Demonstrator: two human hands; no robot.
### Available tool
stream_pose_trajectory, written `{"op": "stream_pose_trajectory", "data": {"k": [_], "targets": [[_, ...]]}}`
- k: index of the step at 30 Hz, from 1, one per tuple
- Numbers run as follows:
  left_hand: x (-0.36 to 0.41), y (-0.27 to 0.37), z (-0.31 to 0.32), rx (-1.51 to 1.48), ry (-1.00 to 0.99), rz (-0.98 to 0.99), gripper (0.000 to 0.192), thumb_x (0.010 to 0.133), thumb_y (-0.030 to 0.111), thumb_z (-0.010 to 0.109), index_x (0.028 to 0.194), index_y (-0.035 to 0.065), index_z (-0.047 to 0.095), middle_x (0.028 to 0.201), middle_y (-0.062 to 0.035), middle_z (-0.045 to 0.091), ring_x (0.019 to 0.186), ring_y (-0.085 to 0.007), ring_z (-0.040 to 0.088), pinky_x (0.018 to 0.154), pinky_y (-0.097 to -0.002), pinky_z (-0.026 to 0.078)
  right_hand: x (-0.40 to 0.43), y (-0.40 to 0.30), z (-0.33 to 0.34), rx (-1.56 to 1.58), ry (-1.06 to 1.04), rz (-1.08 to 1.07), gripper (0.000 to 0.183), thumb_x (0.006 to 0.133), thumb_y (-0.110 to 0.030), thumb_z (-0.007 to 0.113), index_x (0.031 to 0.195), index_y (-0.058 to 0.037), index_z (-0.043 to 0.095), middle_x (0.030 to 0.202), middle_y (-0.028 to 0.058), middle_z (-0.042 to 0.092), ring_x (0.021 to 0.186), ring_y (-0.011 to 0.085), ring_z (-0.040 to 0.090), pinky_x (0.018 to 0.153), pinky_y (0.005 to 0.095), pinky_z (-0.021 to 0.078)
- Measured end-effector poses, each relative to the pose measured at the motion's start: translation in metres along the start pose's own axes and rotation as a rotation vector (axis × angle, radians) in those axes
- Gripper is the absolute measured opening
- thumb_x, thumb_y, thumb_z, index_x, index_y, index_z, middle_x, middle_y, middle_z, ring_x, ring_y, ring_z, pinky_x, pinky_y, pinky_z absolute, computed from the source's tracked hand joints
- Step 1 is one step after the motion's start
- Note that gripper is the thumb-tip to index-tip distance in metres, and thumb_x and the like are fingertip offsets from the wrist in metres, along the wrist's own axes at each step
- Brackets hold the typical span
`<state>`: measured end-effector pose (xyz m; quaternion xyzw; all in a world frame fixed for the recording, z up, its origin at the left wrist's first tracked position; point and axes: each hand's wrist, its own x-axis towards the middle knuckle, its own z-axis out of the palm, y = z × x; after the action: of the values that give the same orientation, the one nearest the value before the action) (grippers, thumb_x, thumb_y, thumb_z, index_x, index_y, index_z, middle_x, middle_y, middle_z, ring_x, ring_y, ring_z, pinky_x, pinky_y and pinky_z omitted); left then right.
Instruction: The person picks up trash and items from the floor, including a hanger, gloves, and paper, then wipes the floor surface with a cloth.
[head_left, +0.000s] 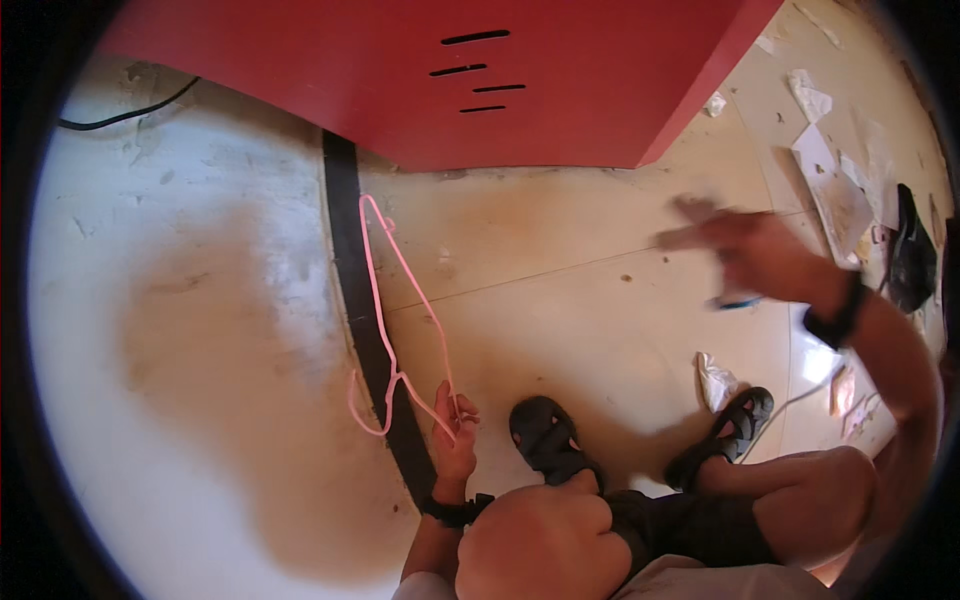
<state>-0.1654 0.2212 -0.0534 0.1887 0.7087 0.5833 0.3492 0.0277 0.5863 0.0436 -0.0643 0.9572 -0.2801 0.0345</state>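
Observation:
My left hand (456, 435) grips one end of a pink clothes hanger (382, 315). The hanger's hook curves to the left, and its far end points at the red panel. Both hanger arms lie over or above a black strip on the floor. To the right, my right hand (731, 240) is motion-blurred above the floor, with some fingers stretched to the left. A small white and blue thing (739, 304) shows just below its palm; whether the hand holds it or it lies on the floor, I cannot tell.
A red cabinet-like panel (390, 90) with slots stands ahead. The black floor strip (343, 195) runs along the left, and a black cable (135, 116) lies beyond it. Crumpled wrapping (716, 381) rests by my right sandal (724, 435). Scraps and a white board (836, 195) lie at right.

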Motion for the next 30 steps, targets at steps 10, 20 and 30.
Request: {"op": "stream_pose_trajectory", "data": {"k": [10, 20, 30], "targets": [[-0.020, -0.007, 0.009, 0.132, -0.193, -0.054, 0.074, 0.071, 0.017, 0.056, 0.136, -0.0008, 0.026, 0.095, -0.0058, 0.045, 0.084, -0.0169, 0.044, 0.077, -0.0311, 0.038, 0.093, -0.033, 0.083, 0.488, -0.300, 0.346, 0.068, 0.080, -0.035, 0.063, 0.132, -0.0069, 0.031, 0.106, 0.0169, 0.053, 0.086, 0.0307, 0.059, 0.076, 0.0397, 0.0480], [0.035, 0.030, 0.095, 0.524, -1.067, 0.278, 0.072, 0.072, 0.032, 0.067, 0.129, 0.0004, 0.037, 0.121, -0.0175, 0.047, 0.111, -0.0313, 0.047, 0.092, -0.0399, 0.039, 0.033, -0.045, 0.102, 1.415, -0.007, 0.915, 0.028, 0.092, -0.028, 0.048, 0.092, -0.0004, 0.052, 0.077, 0.0075, 0.059, 0.069, 0.0129, 0.056, 0.062, 0.0267, 0.0465], [0.115, 0.018, 0.107, 1.103, -0.266, 0.136, 0.059, 0.075, 0.045, 0.065, 0.117, 0.0071, 0.049, 0.113, -0.0129, 0.048, 0.104, -0.0321, 0.049, 0.083, -0.0442, 0.043, -0.118, -0.009, 0.014, 1.162, 0.252, 1.005, 0.022, 0.095, -0.018, 0.045, 0.087, 0.0002, 0.053, 0.063, 0.0034, 0.056, 0.058, 0.0102, 0.057, 0.055, 0.0230, 0.0455]]}}
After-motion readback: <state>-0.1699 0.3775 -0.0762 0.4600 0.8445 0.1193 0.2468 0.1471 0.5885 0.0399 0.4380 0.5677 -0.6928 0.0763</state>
